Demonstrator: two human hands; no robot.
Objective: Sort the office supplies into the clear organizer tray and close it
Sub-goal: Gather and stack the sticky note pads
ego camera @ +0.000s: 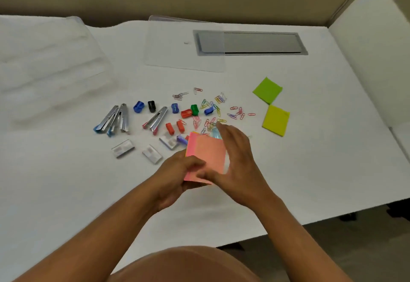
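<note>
A stack of pink sticky notes (206, 151) is held just above the table's middle by both hands. My left hand (177, 177) grips its near left corner, and my right hand (235, 159) clasps its right side. The clear organizer tray (51, 69) lies open at the far left. Its clear lid (184, 44) lies flat at the back centre. Coloured paper clips (213, 113) are scattered beyond my hands. A green note pad (268, 90) and a yellow note pad (275, 120) lie to the right.
Several metal staplers (115, 118) lie at the left centre, with small coloured sharpeners (153, 106) and clear staple boxes (123, 148) around them. A grey cable hatch (261, 42) is set into the table at the back. A white partition (377, 49) stands along the right edge.
</note>
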